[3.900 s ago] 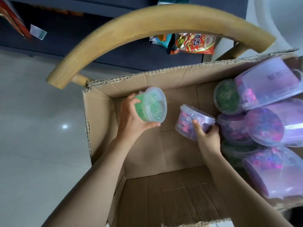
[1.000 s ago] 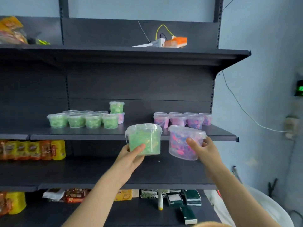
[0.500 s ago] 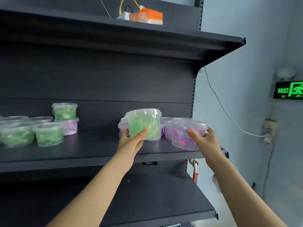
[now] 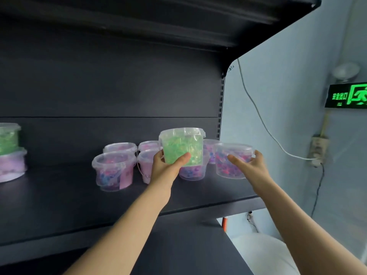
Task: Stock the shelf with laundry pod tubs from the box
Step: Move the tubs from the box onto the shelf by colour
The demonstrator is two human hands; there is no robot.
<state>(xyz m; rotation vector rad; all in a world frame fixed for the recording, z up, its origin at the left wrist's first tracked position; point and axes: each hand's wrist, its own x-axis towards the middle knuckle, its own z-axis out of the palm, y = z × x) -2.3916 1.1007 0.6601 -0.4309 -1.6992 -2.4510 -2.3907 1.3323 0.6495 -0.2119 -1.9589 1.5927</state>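
Right now both hands are full: left hand wraps the green tub round its lower wall, thumb in front. Right hand grips the pink/purple tub by its side. Both tubs are at the right end of the shelf; can't tell if either touches it. They look light, thin clear plastic, prob. slippery, so hold the body, not the snap lid. Inside: loose coloured pods. Other pink/purple tubs stand behind, lids on. Box not in view.
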